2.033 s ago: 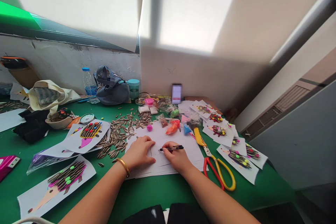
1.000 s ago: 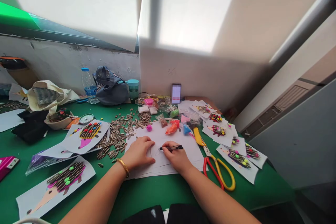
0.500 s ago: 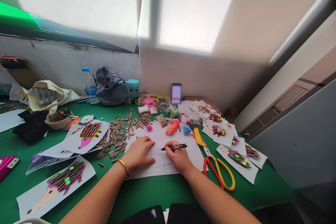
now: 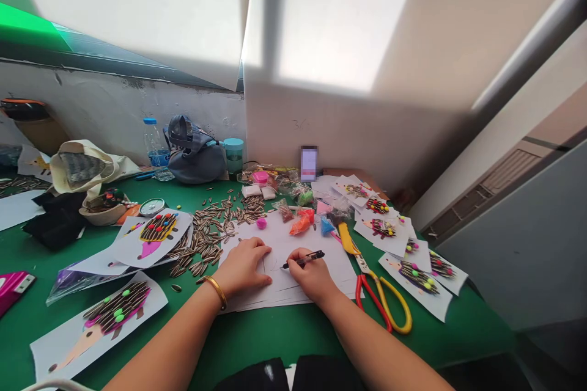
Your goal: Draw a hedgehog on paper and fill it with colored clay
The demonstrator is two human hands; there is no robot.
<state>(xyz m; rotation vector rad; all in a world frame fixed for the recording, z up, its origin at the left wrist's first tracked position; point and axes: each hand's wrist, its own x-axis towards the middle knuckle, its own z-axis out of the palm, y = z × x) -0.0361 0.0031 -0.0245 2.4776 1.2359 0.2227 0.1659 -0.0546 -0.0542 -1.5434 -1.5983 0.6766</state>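
Note:
In the middle of the table, white paper sheets (image 4: 293, 294) lie in a stack. My left hand (image 4: 245, 266) rests spread on the top sheet, with thumb and fingers apart, holding it down. A black pen (image 4: 308, 258) is gripped in my right hand (image 4: 312, 276), its tip touching the paper, where a faint line shows. Just beyond my hands sit a small purple clay lump (image 4: 261, 223), an orange clay packet (image 4: 301, 222) and a blue clay piece (image 4: 327, 226). Sunflower seeds (image 4: 206, 235) spread to the left of the sheets.
Red-and-yellow scissors (image 4: 385, 296) lie right of the paper, beside a yellow-handled tool (image 4: 348, 239). Finished seed hedgehog pictures (image 4: 415, 278) lie at the right; another hedgehog picture (image 4: 98, 330) is front left. A phone (image 4: 309, 163), a blue-grey bag (image 4: 195, 156) and a bottle (image 4: 156, 146) stand along the wall.
The pen has shifted slightly and tilted more steeply in my right hand, and the faint line on the paper looks a little longer. My left hand stays in place.

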